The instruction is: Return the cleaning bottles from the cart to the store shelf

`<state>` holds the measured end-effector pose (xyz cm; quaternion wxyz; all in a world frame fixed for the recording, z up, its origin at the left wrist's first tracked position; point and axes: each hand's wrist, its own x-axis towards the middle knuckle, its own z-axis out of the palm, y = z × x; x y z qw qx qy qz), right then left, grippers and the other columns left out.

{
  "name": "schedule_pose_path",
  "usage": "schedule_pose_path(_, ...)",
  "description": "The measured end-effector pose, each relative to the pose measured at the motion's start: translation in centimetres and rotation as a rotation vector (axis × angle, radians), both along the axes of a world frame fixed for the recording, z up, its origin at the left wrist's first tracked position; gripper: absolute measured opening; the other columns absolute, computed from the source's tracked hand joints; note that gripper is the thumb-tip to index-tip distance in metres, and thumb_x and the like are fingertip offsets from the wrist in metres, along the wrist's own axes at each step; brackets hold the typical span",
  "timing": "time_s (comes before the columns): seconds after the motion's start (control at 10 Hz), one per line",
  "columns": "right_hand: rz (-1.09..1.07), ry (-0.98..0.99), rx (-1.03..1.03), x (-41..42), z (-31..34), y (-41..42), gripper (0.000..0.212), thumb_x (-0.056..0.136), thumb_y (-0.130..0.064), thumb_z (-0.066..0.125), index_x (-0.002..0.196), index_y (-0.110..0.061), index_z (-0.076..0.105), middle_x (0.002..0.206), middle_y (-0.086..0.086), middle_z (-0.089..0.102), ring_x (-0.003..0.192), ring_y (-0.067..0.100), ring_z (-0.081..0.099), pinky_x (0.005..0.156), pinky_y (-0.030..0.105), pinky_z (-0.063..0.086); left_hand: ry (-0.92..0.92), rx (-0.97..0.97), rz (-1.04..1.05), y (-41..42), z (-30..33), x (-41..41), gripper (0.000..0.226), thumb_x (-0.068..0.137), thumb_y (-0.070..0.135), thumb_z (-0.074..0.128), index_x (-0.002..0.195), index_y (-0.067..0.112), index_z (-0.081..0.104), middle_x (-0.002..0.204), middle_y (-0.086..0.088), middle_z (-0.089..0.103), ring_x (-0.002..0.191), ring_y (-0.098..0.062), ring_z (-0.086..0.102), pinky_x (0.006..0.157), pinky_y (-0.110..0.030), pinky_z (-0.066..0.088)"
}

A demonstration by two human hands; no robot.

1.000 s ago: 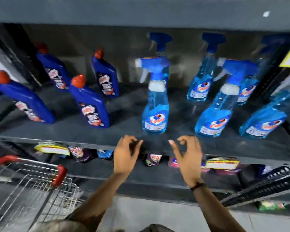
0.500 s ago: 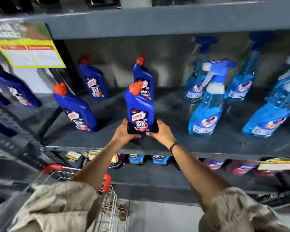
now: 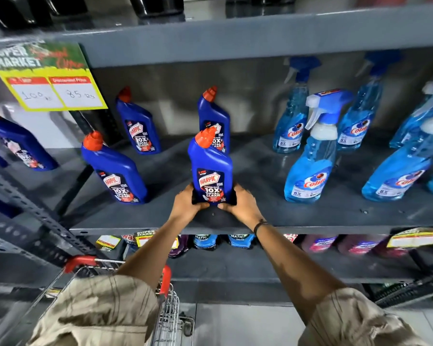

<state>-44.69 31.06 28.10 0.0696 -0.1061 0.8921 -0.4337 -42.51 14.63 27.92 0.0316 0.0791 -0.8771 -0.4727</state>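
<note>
A dark blue Harpic bottle [image 3: 210, 168] with an orange cap stands upright near the front of the grey shelf [image 3: 310, 216]. My left hand [image 3: 185, 204] clasps its base from the left and my right hand [image 3: 240, 204] clasps it from the right. Other Harpic bottles stand around it: one directly behind [image 3: 214, 116], one at front left [image 3: 115, 171], one at back left [image 3: 138, 126]. The wire cart [image 3: 170, 318] with red handle corners sits below my left arm; its inside is mostly hidden by my sleeve.
Light blue Colin spray bottles [image 3: 313, 158] fill the shelf's right half. A yellow price sign [image 3: 53, 83] hangs from the upper shelf at left. Pouches and price tags [image 3: 414, 239] line the lower shelf. A slanted perforated metal strut [image 3: 35, 211] runs at left.
One second ago both hands were empty in front of the spray bottles. The view has shifted left, and both hands have since closed on the base of a Harpic bottle on the shelf.
</note>
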Motion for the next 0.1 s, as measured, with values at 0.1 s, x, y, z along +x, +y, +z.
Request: schedule_pose_path(0.1,-0.03,0.03,-0.111,0.71,-0.36,0.61,0.062,0.072,-0.025,0.076,0.126,-0.011,0.049,0.126,0.012,0.06,0.119,0.027,0.054,0.102,0.04,0.044,0.066,-0.054,0.137,0.46,-0.5,1.05,0.054,0.072,0.001,0.071,0.122,0.004,0.049,0.118,-0.018,0.065,0.111,-0.03,0.06,0.093,-0.031,0.044)
